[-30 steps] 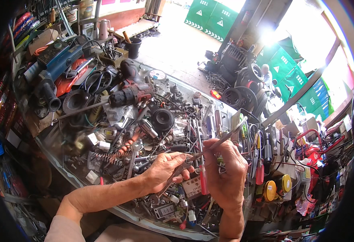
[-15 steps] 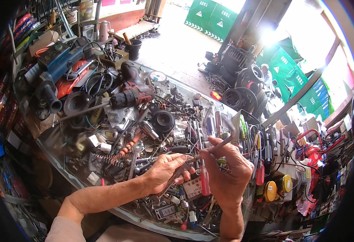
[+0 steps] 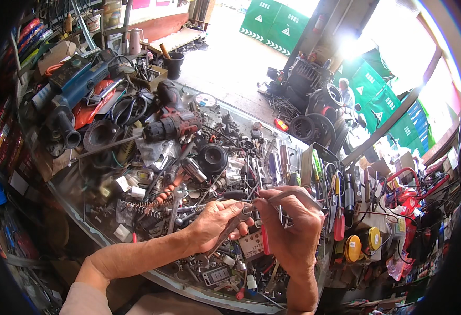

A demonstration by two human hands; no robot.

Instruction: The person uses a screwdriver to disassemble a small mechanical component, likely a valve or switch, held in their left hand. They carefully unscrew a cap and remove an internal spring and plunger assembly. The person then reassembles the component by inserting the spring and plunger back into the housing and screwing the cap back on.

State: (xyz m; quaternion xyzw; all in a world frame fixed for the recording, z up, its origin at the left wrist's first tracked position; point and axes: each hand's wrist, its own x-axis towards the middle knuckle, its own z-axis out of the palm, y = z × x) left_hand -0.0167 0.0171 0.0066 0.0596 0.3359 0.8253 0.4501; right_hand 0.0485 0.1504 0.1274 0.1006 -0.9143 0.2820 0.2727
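My left hand (image 3: 220,223) is closed around a grey metal wrench (image 3: 220,241), whose upper end meets a small fitting (image 3: 245,211) at my fingertips. My right hand (image 3: 291,228) grips a bent metal bar (image 3: 301,195) that reaches down-left to that fitting; its fingers are curled over the bar. Under my right hand a red-handled screwdriver (image 3: 265,241) is partly hidden. Around both hands lie loose metal parts, a spring (image 3: 141,209), a spanner (image 3: 173,210) and a white printed card (image 3: 251,244).
A cluttered glass-topped bench (image 3: 94,228) holds a cordless drill (image 3: 170,123), a blue power tool (image 3: 83,79) and a black round part (image 3: 212,157). Pliers, yellow tins (image 3: 352,249) and cables crowd the right. Beyond are tyres (image 3: 303,126), green barriers (image 3: 272,23) and a person (image 3: 346,92).
The bent bar has swung down and to the right at its outer end, with my right hand turning along with it. My left hand has barely moved.
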